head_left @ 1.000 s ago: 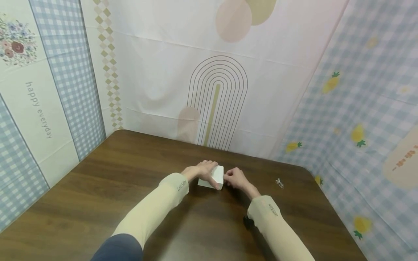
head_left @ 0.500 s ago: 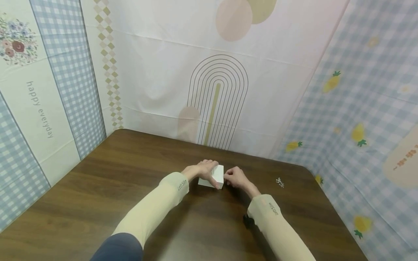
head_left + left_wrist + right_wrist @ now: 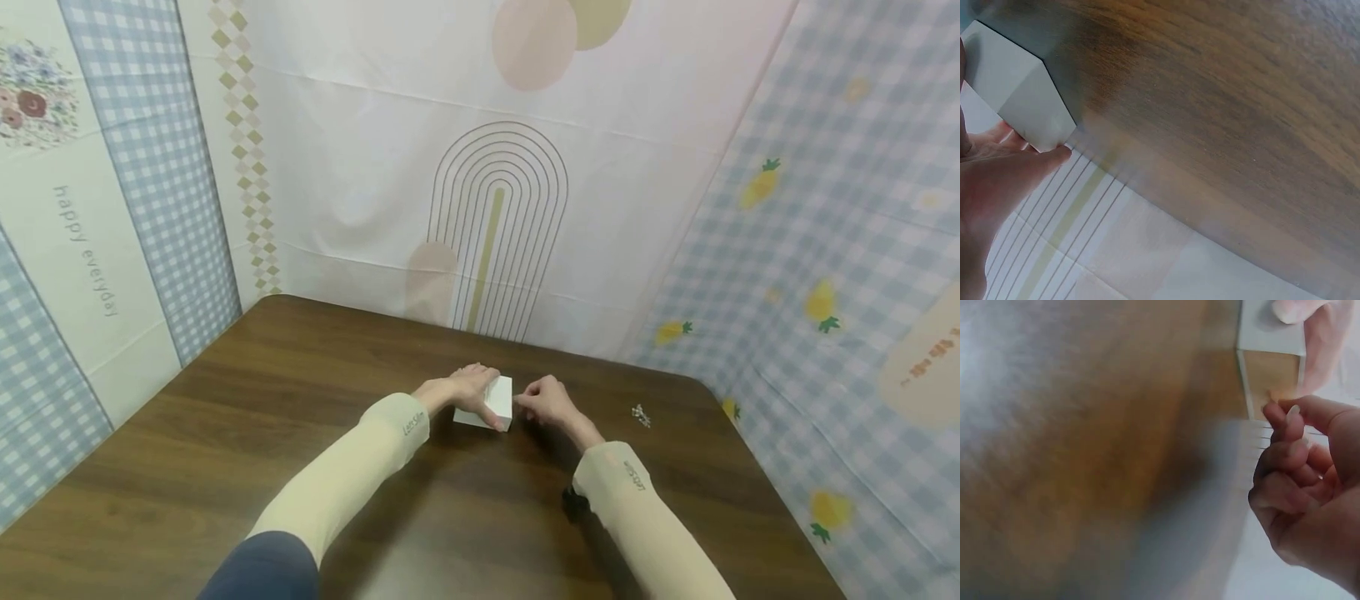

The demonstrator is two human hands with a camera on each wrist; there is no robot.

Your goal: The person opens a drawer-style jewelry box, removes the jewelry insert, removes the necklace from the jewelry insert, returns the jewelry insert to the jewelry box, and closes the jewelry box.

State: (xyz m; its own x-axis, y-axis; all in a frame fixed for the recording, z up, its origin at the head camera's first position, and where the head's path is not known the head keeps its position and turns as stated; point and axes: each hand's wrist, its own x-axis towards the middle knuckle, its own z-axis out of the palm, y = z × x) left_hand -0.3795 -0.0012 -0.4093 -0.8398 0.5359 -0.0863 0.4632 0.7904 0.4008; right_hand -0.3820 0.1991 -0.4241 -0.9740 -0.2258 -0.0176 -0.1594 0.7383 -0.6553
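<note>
A small white box (image 3: 500,397) lies on the brown table, also seen in the left wrist view as a white box (image 3: 1025,81). My left hand (image 3: 472,389) grips it, with the thumb along the near side and the fingers over the far side. At the box's right end my right hand (image 3: 546,402) pinches a thin, pale tab between thumb and index finger. The right wrist view shows that end as a brown panel (image 3: 1272,375) framed by white edges. Most of the tab is hidden by the fingertips, and its exact kind is unclear.
A small cluster of whitish bits (image 3: 641,416) lies on the table (image 3: 300,392) to the right of my right hand. Printed cloths (image 3: 360,167) hang behind the table and along both sides.
My right hand has shifted slightly right and away from the box, with the pale tab now showing at its fingertips. The left hand keeps its grip on the box.
</note>
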